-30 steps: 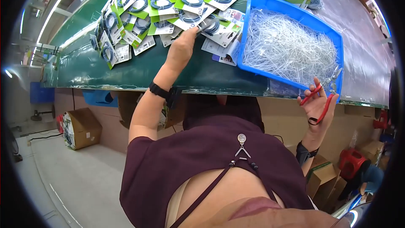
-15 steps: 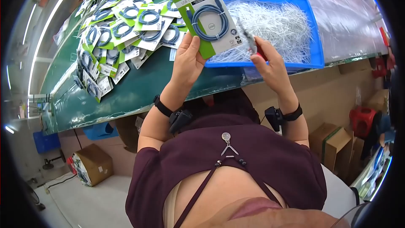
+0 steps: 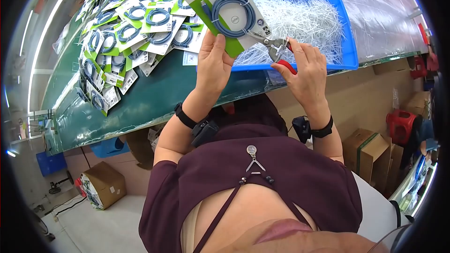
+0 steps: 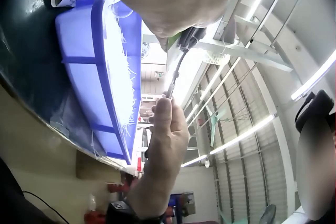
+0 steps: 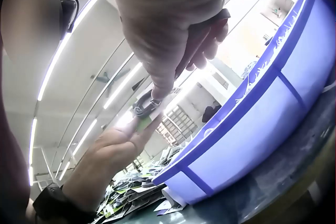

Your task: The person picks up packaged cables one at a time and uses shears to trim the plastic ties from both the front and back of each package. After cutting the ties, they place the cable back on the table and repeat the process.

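Note:
My left hand (image 3: 214, 65) grips the lower edge of a carded USB-C cable (image 3: 229, 18), thumb across the front. Its card is white and green, with a coiled blue cable tied on it by clear ties. From the right, my right hand (image 3: 307, 70) holds red-handled wire cutters (image 3: 273, 43); their blades reach over the card near the bottom of the coil. In the right wrist view, my right hand (image 5: 168, 24) and a red handle (image 5: 197, 45) fill the top, with the pack (image 5: 147, 109) beyond. The blade tips are too small there to make out.
A blue tray (image 3: 344, 33) full of clear plastic strips (image 3: 304, 18) stands behind the cutters. Many more carded cables (image 3: 136, 33) lie heaped on the green table (image 3: 140, 98) at left. Cardboard boxes (image 3: 368, 154) and a red stool (image 3: 401, 126) are below at right.
My left hand has come from the heap holding a carded cable over the tray's left side. My right hand has brought the cutters from the tray's front edge to the card.

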Tool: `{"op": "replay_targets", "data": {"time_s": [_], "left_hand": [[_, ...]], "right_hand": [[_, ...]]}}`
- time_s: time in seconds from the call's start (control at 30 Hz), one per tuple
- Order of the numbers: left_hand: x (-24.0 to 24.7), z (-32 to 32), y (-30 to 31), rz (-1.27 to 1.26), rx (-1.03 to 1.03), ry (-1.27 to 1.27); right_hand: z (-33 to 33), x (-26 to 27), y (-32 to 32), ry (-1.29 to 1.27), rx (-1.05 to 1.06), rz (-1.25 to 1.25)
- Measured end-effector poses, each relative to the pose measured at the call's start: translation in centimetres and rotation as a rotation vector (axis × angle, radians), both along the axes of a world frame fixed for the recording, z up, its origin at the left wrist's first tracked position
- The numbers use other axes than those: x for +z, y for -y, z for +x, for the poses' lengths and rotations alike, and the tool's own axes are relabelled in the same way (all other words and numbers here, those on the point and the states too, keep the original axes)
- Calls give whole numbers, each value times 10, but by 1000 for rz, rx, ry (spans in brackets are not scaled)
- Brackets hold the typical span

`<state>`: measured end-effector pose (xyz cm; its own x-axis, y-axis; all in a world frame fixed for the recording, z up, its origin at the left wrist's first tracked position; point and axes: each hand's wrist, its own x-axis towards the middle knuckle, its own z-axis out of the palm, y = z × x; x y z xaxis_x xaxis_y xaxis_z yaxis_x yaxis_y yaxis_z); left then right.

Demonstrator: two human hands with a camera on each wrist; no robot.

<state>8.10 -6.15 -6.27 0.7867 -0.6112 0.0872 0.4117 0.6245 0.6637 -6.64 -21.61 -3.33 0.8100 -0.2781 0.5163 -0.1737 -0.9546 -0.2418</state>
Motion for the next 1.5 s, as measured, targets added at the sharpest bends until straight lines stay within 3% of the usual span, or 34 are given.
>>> {"op": "replay_targets", "data": {"time_s": [0.17, 0.4, 0.53, 0.63, 0.77, 0.8, 0.9, 1.33, 1.5], "left_hand": [[-11, -6, 0, 46, 92, 106], [-36, -17, 0, 388, 358, 600], [-32, -14, -2, 211, 269, 329], [-4, -6, 1, 51, 176, 123], [-3, -7, 3, -36, 109, 19], [-5, -9, 5, -36, 85, 16], [-5, -20, 8, -42, 23, 18], [2, -33, 18, -25, -115, -64], [-8, -9, 23, 43, -108, -125]], "right_hand": [[2, 2, -3, -32, -25, -16], [-1, 2, -8, -87, -77, -43], [-5, -3, -4, -123, -5, 61], [5, -19, 4, 2, 193, 859], [26, -18, -6, 252, 222, 938], [31, -17, -10, 256, 217, 940], [47, -11, -17, 340, 142, 590], [56, -15, -13, 360, 138, 526], [45, -7, -14, 338, 183, 485]]}}
